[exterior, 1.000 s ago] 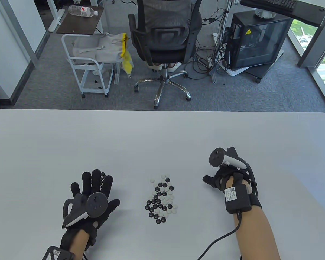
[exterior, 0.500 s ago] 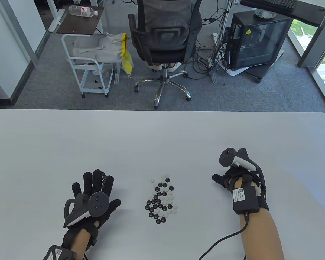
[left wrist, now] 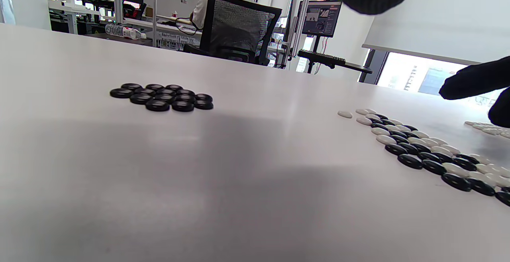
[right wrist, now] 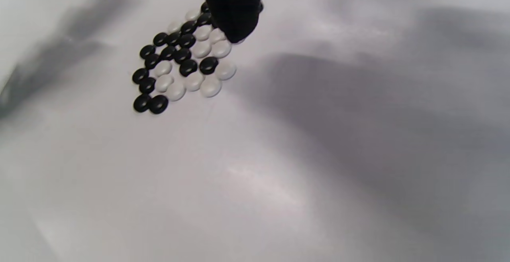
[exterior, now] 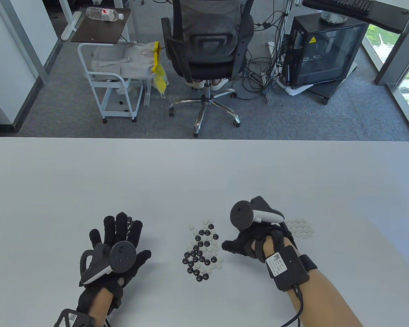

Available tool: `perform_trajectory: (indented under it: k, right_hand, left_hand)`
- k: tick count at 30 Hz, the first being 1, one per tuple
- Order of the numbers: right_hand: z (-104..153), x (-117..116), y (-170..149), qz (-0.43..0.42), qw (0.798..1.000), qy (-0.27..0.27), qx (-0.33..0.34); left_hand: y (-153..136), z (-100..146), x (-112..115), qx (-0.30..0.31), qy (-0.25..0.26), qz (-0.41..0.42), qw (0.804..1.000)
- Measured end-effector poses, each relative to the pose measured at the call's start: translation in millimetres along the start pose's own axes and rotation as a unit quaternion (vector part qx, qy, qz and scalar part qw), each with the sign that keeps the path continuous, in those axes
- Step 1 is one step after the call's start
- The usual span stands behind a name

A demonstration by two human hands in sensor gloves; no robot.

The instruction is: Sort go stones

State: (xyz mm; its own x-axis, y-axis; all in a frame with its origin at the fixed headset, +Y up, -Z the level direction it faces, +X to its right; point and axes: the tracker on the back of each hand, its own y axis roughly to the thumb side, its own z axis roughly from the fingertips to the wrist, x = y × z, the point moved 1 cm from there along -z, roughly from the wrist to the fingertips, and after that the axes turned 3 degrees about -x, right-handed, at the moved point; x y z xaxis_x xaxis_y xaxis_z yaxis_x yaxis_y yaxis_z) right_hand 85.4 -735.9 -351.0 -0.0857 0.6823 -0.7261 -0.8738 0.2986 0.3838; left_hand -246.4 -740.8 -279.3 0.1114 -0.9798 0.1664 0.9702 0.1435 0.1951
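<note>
Centrally on the white worktop [exterior: 204,170] lies the mixed pile of black and white stones [exterior: 203,251]. Left hand [exterior: 117,250] rests flat, fingers spread, gripping nothing; a sorted group of black stones [left wrist: 161,96] sits just beyond its fingertips. Right hand [exterior: 250,240] sits just right of the mixed pile, one fingertip [right wrist: 235,8] over its edge; whether it pinches a stone cannot be told. A cluster of white stones [exterior: 301,227] lies right of that hand.
</note>
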Motion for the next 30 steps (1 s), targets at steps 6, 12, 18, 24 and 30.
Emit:
perform_trajectory:
  k: [6,12,18,24,30]
  right_hand:
    - [-20,-17,14,0.017,1.000,0.023,0.012]
    - [-23,-23,1,-0.005,1.000,0.021,0.005]
    - [-6,-13,-50,-0.036,0.997,-0.002,-0.069]
    - [22,-10,-101,-0.054,0.987,-0.024,-0.148]
    - [39,-10,-133,-0.056,0.975,-0.039,-0.209]
  left_hand:
    - [0,1,0,0.001,0.003,-0.002,1.000]
    - [-1,1,0,0.001,0.006,0.001,1.000]
    - [-1,2,0,0.000,0.008,-0.001,1.000]
    - [-1,2,0,-0.001,0.010,-0.004,1.000]
    - [-1,2,0,-0.003,0.008,-0.001,1.000]
